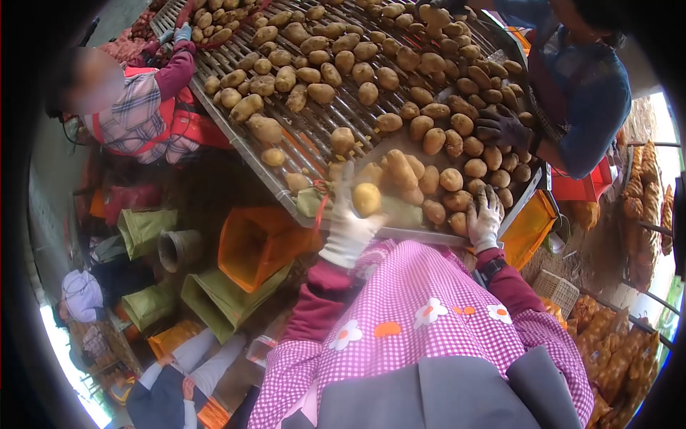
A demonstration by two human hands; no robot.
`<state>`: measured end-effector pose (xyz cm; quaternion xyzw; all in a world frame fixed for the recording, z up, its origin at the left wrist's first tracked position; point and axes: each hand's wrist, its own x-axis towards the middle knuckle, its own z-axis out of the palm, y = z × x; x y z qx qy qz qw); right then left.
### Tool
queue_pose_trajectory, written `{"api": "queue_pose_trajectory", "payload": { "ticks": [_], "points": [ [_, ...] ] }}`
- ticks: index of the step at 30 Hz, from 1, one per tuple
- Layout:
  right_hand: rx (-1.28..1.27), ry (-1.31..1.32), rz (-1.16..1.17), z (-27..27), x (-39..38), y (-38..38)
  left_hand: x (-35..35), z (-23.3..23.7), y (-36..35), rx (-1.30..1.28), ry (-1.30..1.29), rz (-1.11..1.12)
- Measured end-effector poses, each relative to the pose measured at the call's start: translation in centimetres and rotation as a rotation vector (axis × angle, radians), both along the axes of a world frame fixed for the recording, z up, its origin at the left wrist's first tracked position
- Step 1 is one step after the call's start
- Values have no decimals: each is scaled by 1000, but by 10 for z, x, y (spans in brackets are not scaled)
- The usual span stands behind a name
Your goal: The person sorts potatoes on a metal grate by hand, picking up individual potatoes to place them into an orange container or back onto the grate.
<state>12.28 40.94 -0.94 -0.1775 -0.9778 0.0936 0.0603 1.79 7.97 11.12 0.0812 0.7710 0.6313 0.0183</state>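
My left hand (351, 227), in a white work glove, is at the front edge of the sorting table (400, 234). A pale yellow potato (367, 199) is held between its thumb and fingers. Slightly blurred potatoes (401, 170) are just beyond it. My right hand (484, 223), in a white glove with dark fingertips, lies with fingers apart at the front right of the pile. It is beside a potato (457, 223) and holds nothing that I can see. Many more potatoes (473, 146) cover the right part of the table.
Metal rollers (307, 114) carry loose potatoes at the back. A co-worker's dark-gloved hand (504, 127) is over the pile at right; another co-worker (143, 114) stands at left. Orange (250, 247) and green containers (214, 297) stand below left, and an orange one (529, 229) at right.
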Motion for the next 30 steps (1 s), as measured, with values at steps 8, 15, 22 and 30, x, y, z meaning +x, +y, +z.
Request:
{"api": "queue_pose_trajectory", "payload": {
  "ticks": [8, 15, 22, 30],
  "points": [
    [-23, 6, -14, 5, -2, -1, 0, -1, 3, -62, -48, -28],
    [-22, 15, -2, 2, -1, 0, 8, -3, -7, 129, -167, -24],
    [-23, -12, -23, 5, -1, 2, 5, -6, -17, 882, -483, -128],
    [-7, 62, 52, -3, -1, 5, 21, -84, -116, 1282, -779, 619]
  ]
}}
